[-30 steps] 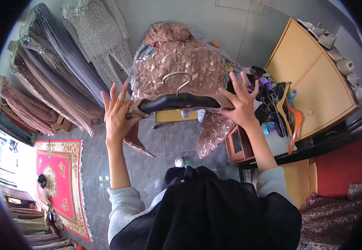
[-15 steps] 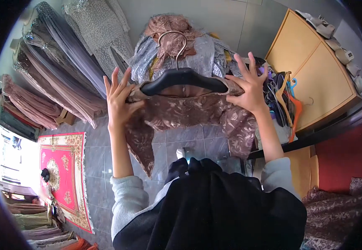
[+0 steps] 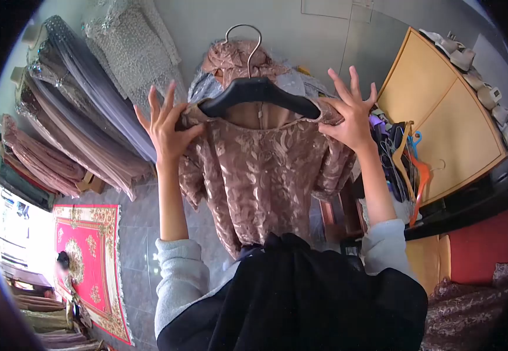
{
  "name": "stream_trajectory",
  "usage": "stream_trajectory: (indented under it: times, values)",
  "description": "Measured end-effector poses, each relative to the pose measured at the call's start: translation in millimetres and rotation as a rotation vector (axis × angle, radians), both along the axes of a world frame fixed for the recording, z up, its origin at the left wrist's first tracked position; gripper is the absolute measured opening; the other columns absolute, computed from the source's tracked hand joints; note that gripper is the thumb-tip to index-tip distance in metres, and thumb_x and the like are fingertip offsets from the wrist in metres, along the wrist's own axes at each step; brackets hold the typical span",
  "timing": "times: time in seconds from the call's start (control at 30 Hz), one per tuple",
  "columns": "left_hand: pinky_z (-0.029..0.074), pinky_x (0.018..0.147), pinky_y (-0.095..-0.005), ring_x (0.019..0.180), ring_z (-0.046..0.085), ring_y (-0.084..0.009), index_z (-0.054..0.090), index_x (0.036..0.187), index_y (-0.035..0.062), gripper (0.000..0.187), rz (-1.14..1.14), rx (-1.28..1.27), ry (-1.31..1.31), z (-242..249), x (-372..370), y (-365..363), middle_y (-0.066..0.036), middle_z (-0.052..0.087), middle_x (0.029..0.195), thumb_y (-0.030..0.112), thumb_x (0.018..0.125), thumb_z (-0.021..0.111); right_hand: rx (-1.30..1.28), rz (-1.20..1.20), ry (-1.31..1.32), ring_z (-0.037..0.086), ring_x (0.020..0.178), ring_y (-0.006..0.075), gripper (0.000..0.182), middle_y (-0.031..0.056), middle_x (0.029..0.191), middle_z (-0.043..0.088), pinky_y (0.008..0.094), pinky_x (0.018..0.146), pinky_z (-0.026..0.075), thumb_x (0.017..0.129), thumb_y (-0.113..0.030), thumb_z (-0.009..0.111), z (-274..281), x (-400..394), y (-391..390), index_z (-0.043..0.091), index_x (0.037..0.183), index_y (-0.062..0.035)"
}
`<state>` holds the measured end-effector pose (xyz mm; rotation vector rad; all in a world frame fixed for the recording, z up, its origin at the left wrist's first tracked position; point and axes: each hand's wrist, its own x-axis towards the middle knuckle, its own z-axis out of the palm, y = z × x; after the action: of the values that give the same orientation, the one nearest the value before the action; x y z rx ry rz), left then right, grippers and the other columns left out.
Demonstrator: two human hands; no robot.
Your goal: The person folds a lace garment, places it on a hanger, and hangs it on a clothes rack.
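Observation:
A mauve dress [image 3: 260,175] with a shiny leaf pattern and short sleeves hangs in front of me on a black hanger [image 3: 251,89] with a metal hook. My left hand [image 3: 166,128] pinches its left shoulder, thumb against index finger, with the other fingers raised. At the right shoulder my right hand [image 3: 350,123] grips in the same way. Both ends of the hanger sit inside the shoulders. The dress's lower end is hidden behind my black clothing [image 3: 295,292].
Long gowns [image 3: 90,93] hang along the left wall. Behind the hanger lies a heap of pinkish cloth [image 3: 222,58] and plastic-wrapped garments. Loose hangers [image 3: 421,172] hang by a wooden cabinet [image 3: 441,105] at right. A red rug [image 3: 87,257] covers part of the floor; a person is near it.
The dress front, swung up and folded before, now hangs down flat toward me. The hanger has risen slightly, and both hands keep hold of the shoulders.

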<state>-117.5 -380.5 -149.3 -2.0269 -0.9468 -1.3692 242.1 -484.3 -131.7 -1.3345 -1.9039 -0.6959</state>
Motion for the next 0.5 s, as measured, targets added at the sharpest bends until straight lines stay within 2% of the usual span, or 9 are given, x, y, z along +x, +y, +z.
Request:
stream_trajectory:
  times: [0.03,0.13,0.27,0.3,0.37,0.4,0.47,0.5]
  values:
    - [0.004,0.108,-0.0534,0.133,0.032,-0.0305,0.067,0.09,0.0109,0.055,0.023,0.026,0.042,-2.0,-1.0,1.0,-0.004,0.053,0.129,0.055,0.057,0.072,0.018,0.01,-0.006,0.019,0.137,0.0271,0.041,-0.0057,0.143,0.035,0.0655,0.1,0.005,0.046,-0.029,0.079,1.0,0.5,-0.4,0.071,0.084,-0.0171]
    - [0.005,0.108,-0.0531,0.132,0.033,-0.0306,0.067,0.087,0.0086,0.054,0.028,0.056,0.061,-12.0,1.9,22.7,-0.004,0.055,0.127,0.055,0.061,0.07,0.012,0.011,-0.011,0.019,0.137,0.0271,0.041,-0.0058,0.143,0.036,0.0651,0.1,0.004,0.045,-0.029,0.079,1.5,3.9,17.1,0.072,0.083,-0.0179]
    - [0.003,0.106,-0.059,0.133,0.03,-0.0327,0.066,0.084,0.0085,0.052,0.003,0.04,0.035,-3.1,13.2,56.2,-0.005,0.054,0.128,0.054,0.059,0.071,0.035,-0.087,0.01,0.021,0.137,0.0282,0.042,-0.005,0.142,0.038,0.0633,0.102,0.002,0.043,-0.033,0.081,5.3,11.4,55.5,0.073,0.081,-0.0173]
    - [-0.001,0.105,-0.061,0.134,0.028,-0.0329,0.065,0.083,0.0087,0.05,-0.021,0.054,0.029,-3.3,13.7,56.9,-0.005,0.053,0.129,0.053,0.059,0.071,0.059,-0.103,0.032,0.021,0.137,0.0288,0.043,-0.0045,0.142,0.038,0.063,0.102,0.001,0.043,-0.034,0.081,2.2,12.0,53.8,0.073,0.081,-0.0171]
    - [-0.003,0.105,-0.0606,0.136,0.024,-0.0332,0.065,0.082,0.0085,0.05,-0.016,0.075,0.038,-0.3,17.5,69.2,-0.005,0.053,0.129,0.052,0.058,0.071,0.093,-0.137,0.067,0.02,0.137,0.0314,0.043,-0.0013,0.144,0.036,0.0624,0.102,-0.002,0.044,-0.036,0.08,-3.3,14.1,66.5,0.074,0.081,-0.0163]
    - [-0.006,0.105,-0.061,0.137,0.02,-0.0332,0.066,0.083,0.009,0.051,0.003,0.06,0.045,4.2,14.4,117.2,-0.004,0.052,0.131,0.052,0.057,0.071,0.071,-0.133,0.06,0.02,0.137,0.0314,0.043,-0.0013,0.144,0.036,0.0624,0.102,-0.002,0.044,-0.036,0.08,2.7,13.0,117.3,0.074,0.081,-0.0163]
    - [-0.006,0.104,-0.0613,0.138,0.018,-0.0332,0.066,0.083,0.0093,0.05,0.014,0.023,0.043,12.9,17.0,152.0,-0.003,0.051,0.132,0.051,0.055,0.073,0.117,-0.185,0.059,0.02,0.137,0.0329,0.044,0.0007,0.145,0.034,0.0631,0.102,-0.003,0.046,-0.04,0.079,5.6,15.4,155.4,0.074,0.082,-0.0162]
    - [-0.007,0.104,-0.0617,0.138,0.017,-0.0332,0.066,0.084,0.0097,0.05,0.024,0.005,0.047,19.5,18.3,160.8,-0.003,0.05,0.133,0.049,0.054,0.074,0.136,-0.184,0.04,0.019,0.137,0.0337,0.043,0.0023,0.146,0.032,0.0662,0.1,-0.001,0.048,-0.042,0.077,9.1,20.2,167.2,0.074,0.084,-0.0183]
